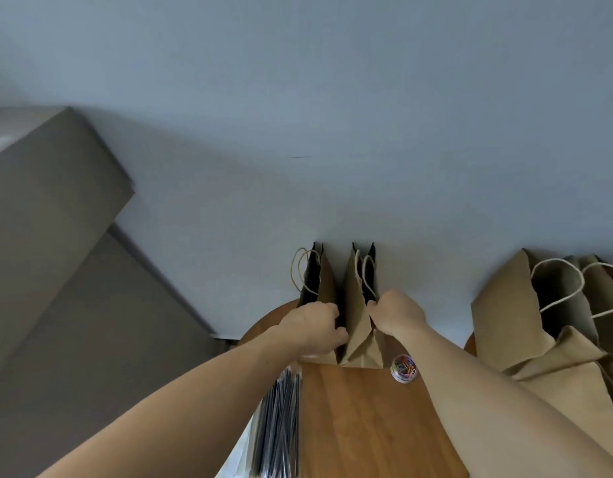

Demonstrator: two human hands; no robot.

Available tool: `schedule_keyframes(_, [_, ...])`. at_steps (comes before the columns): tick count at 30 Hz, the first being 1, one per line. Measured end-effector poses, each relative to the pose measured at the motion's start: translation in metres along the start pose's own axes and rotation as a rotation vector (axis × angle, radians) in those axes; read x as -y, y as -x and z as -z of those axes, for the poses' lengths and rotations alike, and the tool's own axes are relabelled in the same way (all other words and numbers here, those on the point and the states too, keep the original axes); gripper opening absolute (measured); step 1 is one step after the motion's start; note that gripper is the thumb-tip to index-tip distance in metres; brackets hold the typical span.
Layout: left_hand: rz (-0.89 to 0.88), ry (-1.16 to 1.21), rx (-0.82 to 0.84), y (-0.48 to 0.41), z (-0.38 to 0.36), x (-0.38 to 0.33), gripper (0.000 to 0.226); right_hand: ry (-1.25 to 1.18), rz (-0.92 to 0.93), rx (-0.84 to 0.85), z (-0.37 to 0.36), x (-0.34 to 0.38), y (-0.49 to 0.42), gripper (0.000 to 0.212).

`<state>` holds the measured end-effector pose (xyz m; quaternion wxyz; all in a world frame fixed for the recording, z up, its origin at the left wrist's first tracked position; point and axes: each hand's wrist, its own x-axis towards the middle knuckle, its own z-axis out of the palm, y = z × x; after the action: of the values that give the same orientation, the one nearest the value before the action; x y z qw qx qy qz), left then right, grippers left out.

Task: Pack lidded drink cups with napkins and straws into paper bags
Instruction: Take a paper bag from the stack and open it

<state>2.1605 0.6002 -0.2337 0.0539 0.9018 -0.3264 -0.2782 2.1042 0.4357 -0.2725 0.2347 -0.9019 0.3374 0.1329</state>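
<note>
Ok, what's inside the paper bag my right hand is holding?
Only a dark opening shows at the top of the paper bag, where the right hand pinches its edge. Its walls hide any contents.

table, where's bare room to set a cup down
Bare wood mid-table, between the straws on the left, the clip tub and right forearm on the right, the standing bags beyond. Crowded: far edge, left hand and right hand gripping those bags; right side, piled bags.

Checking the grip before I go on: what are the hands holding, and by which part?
Left hand grips the left paper bag by its near top edge; right hand pinches the right paper bag at its near rim.
</note>
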Motion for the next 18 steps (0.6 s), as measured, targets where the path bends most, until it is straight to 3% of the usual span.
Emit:
schedule_keyframes(4, [-0.010,0.024,0.000,-0.003,-0.005,0.010,0.042,-0.019,-0.056,0.012,-0.006,0.002,0.004,0.023])
schedule_keyframes(9, [-0.033,0.103,-0.054,-0.005,0.000,0.010,0.031,-0.061,-0.071,-0.097,-0.001,0.009,0.027,0.035])
schedule_keyframes(18, [-0.083,0.251,-0.091,0.017,0.015,-0.011,0.044,-0.077,-0.028,-0.264,0.012,0.016,0.109,0.039])
